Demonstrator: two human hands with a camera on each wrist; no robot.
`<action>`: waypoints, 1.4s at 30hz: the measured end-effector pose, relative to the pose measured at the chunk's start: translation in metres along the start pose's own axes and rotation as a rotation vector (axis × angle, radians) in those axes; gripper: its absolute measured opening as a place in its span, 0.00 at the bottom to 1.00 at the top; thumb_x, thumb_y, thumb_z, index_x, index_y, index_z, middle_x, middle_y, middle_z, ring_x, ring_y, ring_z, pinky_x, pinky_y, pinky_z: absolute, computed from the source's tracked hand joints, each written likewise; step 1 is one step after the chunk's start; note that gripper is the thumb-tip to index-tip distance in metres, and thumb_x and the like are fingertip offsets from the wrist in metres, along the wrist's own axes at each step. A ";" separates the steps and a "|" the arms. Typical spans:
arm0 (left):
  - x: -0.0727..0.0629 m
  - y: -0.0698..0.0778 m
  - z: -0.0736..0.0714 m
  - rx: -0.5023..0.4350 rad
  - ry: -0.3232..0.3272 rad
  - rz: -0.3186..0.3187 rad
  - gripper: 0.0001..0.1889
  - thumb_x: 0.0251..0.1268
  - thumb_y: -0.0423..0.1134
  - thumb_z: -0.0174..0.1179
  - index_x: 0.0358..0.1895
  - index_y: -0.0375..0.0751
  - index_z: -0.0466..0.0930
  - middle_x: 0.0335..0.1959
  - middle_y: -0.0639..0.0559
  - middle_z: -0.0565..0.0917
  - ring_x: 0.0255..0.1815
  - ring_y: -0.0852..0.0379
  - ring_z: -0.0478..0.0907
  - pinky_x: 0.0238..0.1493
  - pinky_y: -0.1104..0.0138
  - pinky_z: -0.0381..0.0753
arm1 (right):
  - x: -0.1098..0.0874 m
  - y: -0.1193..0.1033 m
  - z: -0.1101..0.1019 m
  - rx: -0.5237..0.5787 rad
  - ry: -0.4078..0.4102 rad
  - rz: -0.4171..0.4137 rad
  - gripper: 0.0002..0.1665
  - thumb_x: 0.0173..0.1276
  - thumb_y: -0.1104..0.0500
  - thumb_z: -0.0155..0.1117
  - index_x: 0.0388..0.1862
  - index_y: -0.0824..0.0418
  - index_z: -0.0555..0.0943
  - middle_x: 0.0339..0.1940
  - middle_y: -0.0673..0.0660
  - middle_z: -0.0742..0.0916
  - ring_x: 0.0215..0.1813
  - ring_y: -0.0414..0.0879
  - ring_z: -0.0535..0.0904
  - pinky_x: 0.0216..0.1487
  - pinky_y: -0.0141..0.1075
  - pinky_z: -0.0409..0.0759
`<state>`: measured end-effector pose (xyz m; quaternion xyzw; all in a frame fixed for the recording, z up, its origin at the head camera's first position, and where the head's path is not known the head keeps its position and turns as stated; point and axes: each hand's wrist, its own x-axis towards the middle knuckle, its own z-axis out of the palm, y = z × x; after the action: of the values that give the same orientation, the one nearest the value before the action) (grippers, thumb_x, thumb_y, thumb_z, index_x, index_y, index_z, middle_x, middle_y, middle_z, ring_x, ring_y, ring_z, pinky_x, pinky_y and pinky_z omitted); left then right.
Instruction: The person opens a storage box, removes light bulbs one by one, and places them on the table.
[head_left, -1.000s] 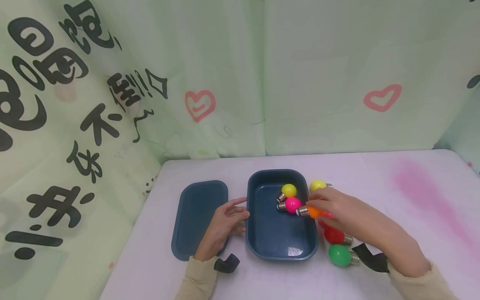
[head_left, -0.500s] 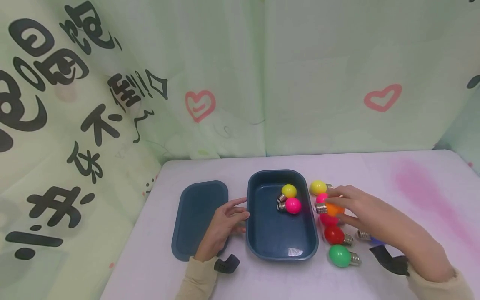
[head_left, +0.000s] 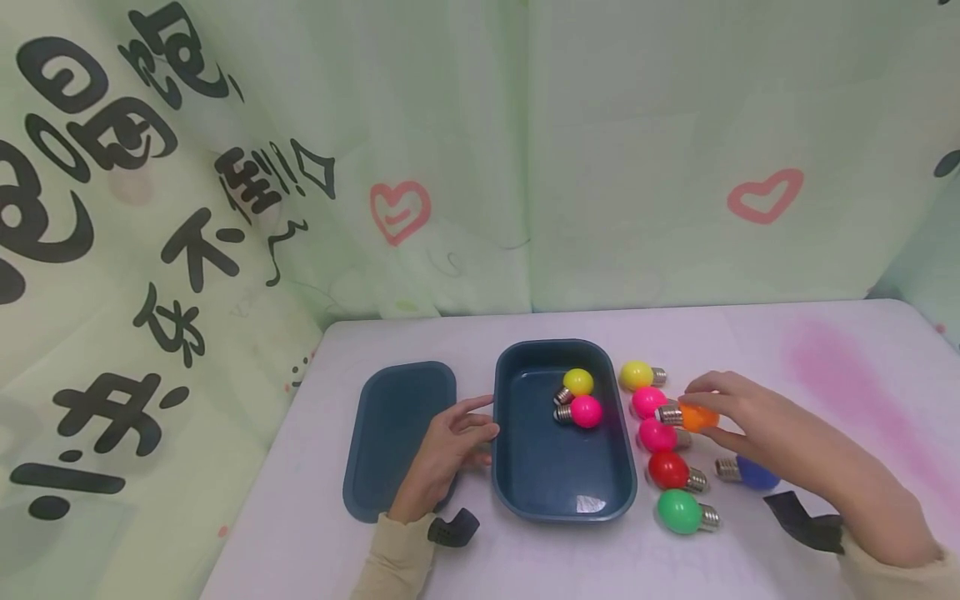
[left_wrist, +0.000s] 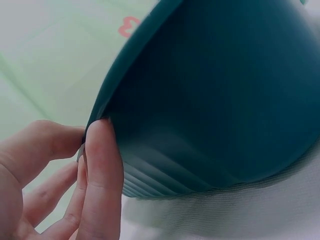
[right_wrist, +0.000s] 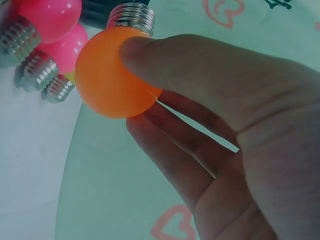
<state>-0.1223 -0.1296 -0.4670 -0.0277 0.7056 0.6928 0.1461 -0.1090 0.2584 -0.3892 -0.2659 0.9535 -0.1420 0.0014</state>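
My right hand [head_left: 757, 417] pinches an orange light bulb [right_wrist: 112, 75] by its round globe, thumb on one side and fingers on the other. Its metal screw base points left in the head view, over the row of bulbs to the right of the dark blue box [head_left: 562, 475]. Inside that box lie a yellow bulb [head_left: 578, 382] and a pink bulb [head_left: 587, 411]. My left hand [head_left: 450, 446] rests against the box's left side; in the left wrist view its fingertips [left_wrist: 102, 135] touch the box wall near the rim, fingers fairly relaxed.
Right of the box lie a yellow bulb [head_left: 636, 375], two pink bulbs [head_left: 648, 403], a red bulb [head_left: 667, 470], a green bulb [head_left: 679, 511] and a blue bulb [head_left: 756, 472]. A dark blue lid [head_left: 401, 425] lies left of the box. A printed curtain [head_left: 637, 167] hangs behind the table.
My right hand has moved right with the orange bulb, from over the box's right rim to beyond the row of bulbs, uncovering the pink and blue bulbs. My left hand stays still.
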 end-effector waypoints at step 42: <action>0.001 -0.001 0.000 0.002 0.001 0.000 0.28 0.61 0.40 0.69 0.66 0.46 0.76 0.47 0.44 0.85 0.40 0.55 0.83 0.36 0.65 0.87 | -0.009 0.054 0.028 0.051 -0.117 0.114 0.22 0.53 0.62 0.78 0.47 0.63 0.85 0.45 0.59 0.84 0.47 0.59 0.82 0.46 0.51 0.85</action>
<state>-0.1229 -0.1296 -0.4679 -0.0278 0.7066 0.6919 0.1456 -0.1262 0.2997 -0.4315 -0.2190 0.9614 -0.1499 0.0721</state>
